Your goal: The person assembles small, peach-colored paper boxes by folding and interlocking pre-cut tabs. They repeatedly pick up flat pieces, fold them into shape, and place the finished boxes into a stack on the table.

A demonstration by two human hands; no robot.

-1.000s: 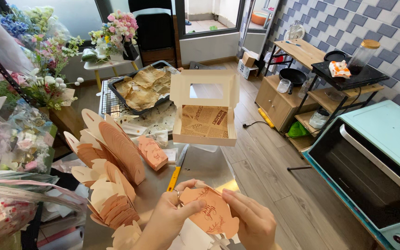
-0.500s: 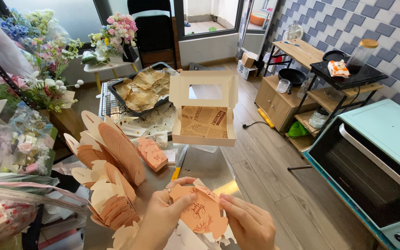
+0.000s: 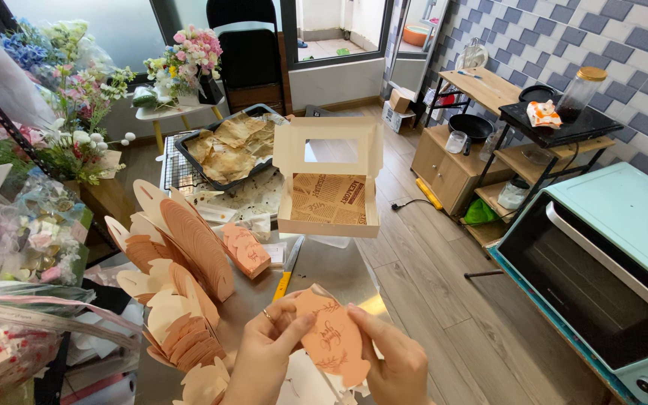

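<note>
Left to right: stacks of flat peach card blanks (image 3: 189,247) lie just left of the left hand (image 3: 264,360), whose fingers (image 3: 288,328) pinch one edge of a peach card cutout (image 3: 331,337); the right hand (image 3: 391,360) grips the opposite edge, fingers closed on it. Beyond the fingertips sits an open windowed box (image 3: 329,180). The cutout looks light, thin, easily creased; best held by its margins.

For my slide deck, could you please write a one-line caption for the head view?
Both hands, left hand and right hand, hold a flat peach paper box blank near an open windowed box.
</note>
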